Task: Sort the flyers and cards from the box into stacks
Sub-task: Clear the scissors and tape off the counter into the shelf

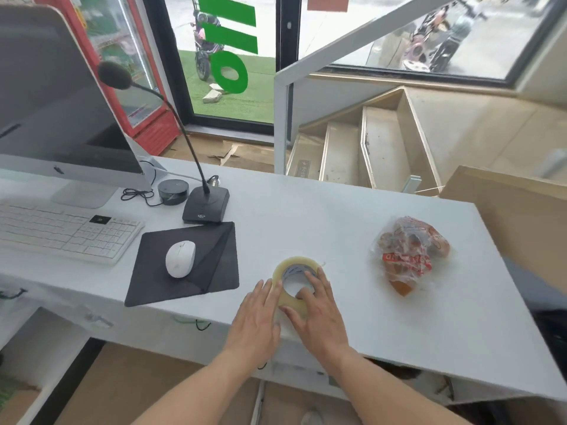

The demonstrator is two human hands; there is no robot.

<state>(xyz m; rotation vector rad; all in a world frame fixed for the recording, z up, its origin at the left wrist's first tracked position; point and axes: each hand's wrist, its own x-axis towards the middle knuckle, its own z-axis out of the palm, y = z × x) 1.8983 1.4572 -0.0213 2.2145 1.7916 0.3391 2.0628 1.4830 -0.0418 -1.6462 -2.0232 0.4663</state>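
White and long, the surface stands by a glass shopfront. Both hands rest on a translucent yellowish roll of packing tape near its front edge: the left hand lies flat with straight fingers against the roll's side, the right hand is spread over its top, fingers reaching into the core, probably to shift it aside. No flyers, cards or box are visible. A crumpled clear plastic bag with red print lies to the right.

On the white bench, a roll of clear packing tape lies near the front edge. Left of it a white mouse sits on a black mouse pad, a white keyboard farther left. A clear plastic bag of snacks lies right of the tape.
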